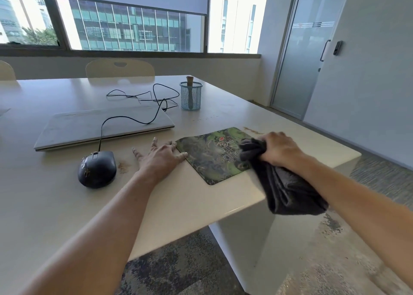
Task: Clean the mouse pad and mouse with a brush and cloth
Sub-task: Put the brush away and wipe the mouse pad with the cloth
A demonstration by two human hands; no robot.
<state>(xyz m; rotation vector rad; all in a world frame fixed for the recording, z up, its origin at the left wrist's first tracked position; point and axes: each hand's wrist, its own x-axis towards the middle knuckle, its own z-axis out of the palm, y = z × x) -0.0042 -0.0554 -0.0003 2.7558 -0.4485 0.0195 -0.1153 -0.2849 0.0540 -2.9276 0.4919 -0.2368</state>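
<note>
Currently right hand (279, 149) grips a bunched dark cloth (288, 187) on the mouse pad (212, 158); cloth tail hangs off the table (55, 205) edge. Left hand (161, 157) flat, fingers spread, fingertips on the pad's left edge. Mouse (97, 169) just left of that hand, grimy. Beyond the hands: closed laptop (105, 127), brush (190, 80) upright in mesh cup (196, 98).

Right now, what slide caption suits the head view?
The right hand presses a dark cloth on the mouse pad; the left hand rests flat at its edge, the mouse nearby.
</note>
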